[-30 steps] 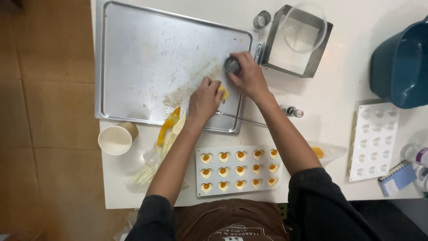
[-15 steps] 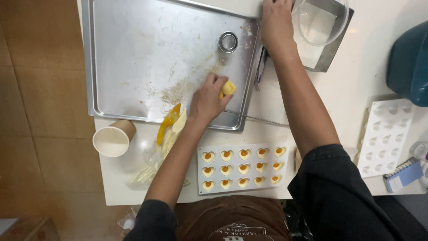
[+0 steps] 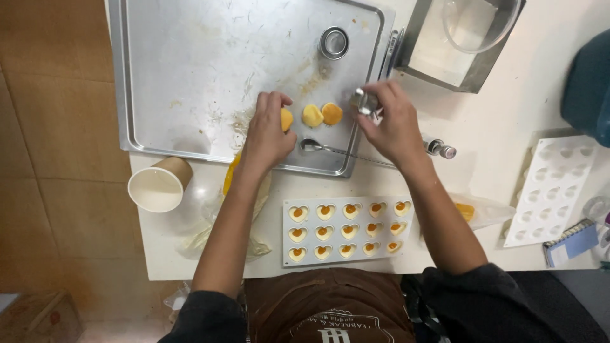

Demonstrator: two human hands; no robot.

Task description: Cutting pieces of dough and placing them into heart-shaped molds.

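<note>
Cake rounds (image 3: 322, 115), two small yellow ones, lay side by side on the metal tray (image 3: 190, 76). The left hand (image 3: 267, 130) pinched a third yellow piece (image 3: 286, 119), at nine o'clock of the pair and just beside them. The right hand (image 3: 391, 124) clasped a small metal ring cutter (image 3: 362, 101), at two o'clock of the rounds. Cutting discs looked the step in hand; the next move called for lining cutter over cake. A heart mould (image 3: 346, 228) waited on the tabletop (image 3: 495, 127) at six o'clock.
</note>
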